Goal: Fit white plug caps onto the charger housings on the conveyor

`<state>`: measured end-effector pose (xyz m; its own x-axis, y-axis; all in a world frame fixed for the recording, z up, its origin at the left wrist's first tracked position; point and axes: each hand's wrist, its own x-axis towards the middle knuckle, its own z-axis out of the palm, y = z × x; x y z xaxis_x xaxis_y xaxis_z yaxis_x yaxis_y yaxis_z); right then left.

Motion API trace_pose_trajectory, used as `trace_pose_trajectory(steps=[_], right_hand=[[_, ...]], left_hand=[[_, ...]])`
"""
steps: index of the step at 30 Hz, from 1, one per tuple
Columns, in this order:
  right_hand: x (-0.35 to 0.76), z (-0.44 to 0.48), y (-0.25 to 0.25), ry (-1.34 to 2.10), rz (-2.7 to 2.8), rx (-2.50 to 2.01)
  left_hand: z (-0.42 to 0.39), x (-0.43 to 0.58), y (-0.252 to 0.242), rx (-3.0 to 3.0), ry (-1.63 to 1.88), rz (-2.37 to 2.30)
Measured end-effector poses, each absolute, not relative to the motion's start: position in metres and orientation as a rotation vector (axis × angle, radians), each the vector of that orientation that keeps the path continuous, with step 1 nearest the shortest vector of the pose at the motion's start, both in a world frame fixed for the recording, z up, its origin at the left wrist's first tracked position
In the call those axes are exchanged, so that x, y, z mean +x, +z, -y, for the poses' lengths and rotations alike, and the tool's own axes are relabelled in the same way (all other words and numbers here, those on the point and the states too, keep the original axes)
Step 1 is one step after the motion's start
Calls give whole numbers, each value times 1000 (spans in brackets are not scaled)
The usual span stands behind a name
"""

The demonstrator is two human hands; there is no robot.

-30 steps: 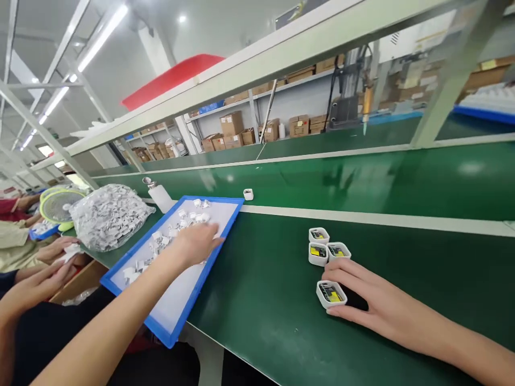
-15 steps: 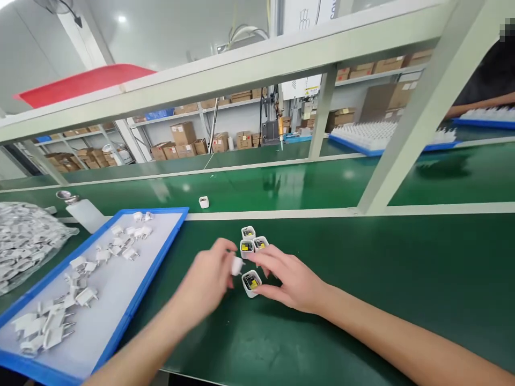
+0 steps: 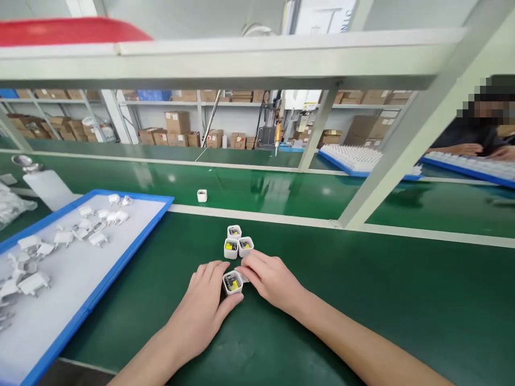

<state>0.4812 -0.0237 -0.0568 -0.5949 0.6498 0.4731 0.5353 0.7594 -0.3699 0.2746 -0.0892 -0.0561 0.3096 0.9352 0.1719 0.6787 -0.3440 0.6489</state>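
Observation:
My left hand (image 3: pixel 201 303) is wrapped round an open white charger housing (image 3: pixel 233 290) on the green bench, thumb at its near side and fingers at its left. Yellow and dark electronic parts show inside this housing. Just right of it, my right hand (image 3: pixel 276 279) pinches a small white plug cover (image 3: pixel 244 277), mostly hidden by the fingers. Beyond my hands, three similar open housings stand close together: a rear one (image 3: pixel 234 232), a left one (image 3: pixel 230 249) and a right one (image 3: pixel 246 247).
A blue-rimmed tray (image 3: pixel 132 254) with several white plug covers (image 3: pixel 98 238) lies left. Behind it are a white bottle (image 3: pixel 50 187) and a plastic bag (image 3: pixel 14 206). A lone housing (image 3: pixel 202 195) sits on the green strip. A frame post (image 3: pixel 386 155) rises right; a co-worker's hand (image 3: pixel 469 150) is beyond.
The plug cover has passed from my left hand to my right. My left hand has taken hold of the near housing, which my right thumb touched before. The camera view has tilted and shifted.

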Motion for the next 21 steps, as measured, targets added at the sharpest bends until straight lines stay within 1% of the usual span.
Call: trace_pose_trajectory(steps=[3,6,9,11,16,21], right_hand=[[477,23,-63,287,2449,-935],[474,24,-56,393,2483,-1078],[473,25,-44,463,2498,-1108],[474,24,-36,471,2494,-1095],[471,22,-36,476,2461,-1181],[464,18,-39,727,2381,-1316]], left_hand=[[92,278,-67,2212,722,-1463],[93,278,-64,2198,717,-1622],[95,277,-58,2138,721,-1763],[97,276,-54,2064,744,-1731],[97,265,-50,2053,723,-1441],[93,262,-49,1908,702,-1571]])
